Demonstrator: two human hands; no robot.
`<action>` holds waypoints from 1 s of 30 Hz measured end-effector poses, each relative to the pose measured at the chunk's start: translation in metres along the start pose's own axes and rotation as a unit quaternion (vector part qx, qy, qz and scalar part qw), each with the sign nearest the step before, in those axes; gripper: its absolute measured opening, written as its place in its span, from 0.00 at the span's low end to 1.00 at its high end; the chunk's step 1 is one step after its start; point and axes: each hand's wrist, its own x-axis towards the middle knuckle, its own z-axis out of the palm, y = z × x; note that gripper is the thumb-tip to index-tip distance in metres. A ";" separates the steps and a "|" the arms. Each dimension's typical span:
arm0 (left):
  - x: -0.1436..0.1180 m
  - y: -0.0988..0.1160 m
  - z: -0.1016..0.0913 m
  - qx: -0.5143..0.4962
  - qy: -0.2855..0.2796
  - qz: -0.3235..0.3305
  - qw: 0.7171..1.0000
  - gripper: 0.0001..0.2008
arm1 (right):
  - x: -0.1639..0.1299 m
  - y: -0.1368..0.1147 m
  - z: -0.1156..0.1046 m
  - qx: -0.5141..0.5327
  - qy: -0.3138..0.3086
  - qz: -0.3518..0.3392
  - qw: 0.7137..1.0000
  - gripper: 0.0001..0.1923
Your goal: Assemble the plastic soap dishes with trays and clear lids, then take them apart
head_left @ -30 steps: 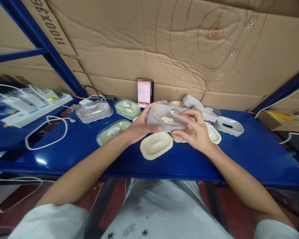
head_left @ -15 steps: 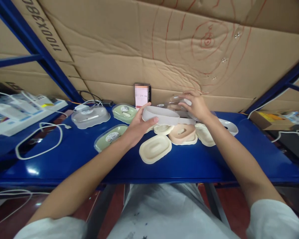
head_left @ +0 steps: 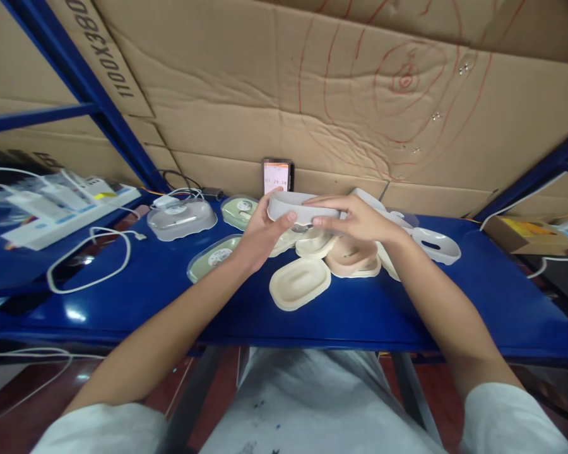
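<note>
A grey oval soap dish (head_left: 291, 207) is held above the pile, its hollow side up. My left hand (head_left: 260, 232) grips its left end, thumb on the front wall. At the other end my right hand (head_left: 362, 217) has its fingers over the rim and its thumb at the front. Below lie cream oval trays (head_left: 300, 285) and a peach soap dish (head_left: 353, 260), partly overlapping. Another cream piece (head_left: 315, 243) sits just under the held dish. A grey slotted tray (head_left: 436, 246) rests to the right of my right wrist.
Lidded green soap dishes (head_left: 211, 260) and a lidded grey one (head_left: 182, 219) stand on the left. A phone (head_left: 277, 175) leans against the cardboard (head_left: 208, 94) behind. A white power strip (head_left: 71, 217) and cable (head_left: 89, 287) lie far left; a small carton (head_left: 525, 234) is far right.
My right hand has left the clear plastic and grey pieces behind and come down and left onto the grey soap dish. My left hand keeps its hold; the camera view has shifted slightly.
</note>
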 end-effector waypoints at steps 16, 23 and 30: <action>-0.001 0.002 0.005 0.074 0.088 -0.008 0.993 0.43 | -0.016 0.076 -0.038 -0.352 0.131 0.142 0.916 0.21; -0.002 -0.004 0.004 0.069 0.086 -0.010 0.994 0.39 | -0.008 0.036 -0.014 -0.157 0.028 0.023 0.987 0.27; -0.006 0.021 -0.001 0.173 0.006 0.017 0.985 0.42 | -0.009 0.012 -0.013 -0.179 0.024 -0.005 0.983 0.18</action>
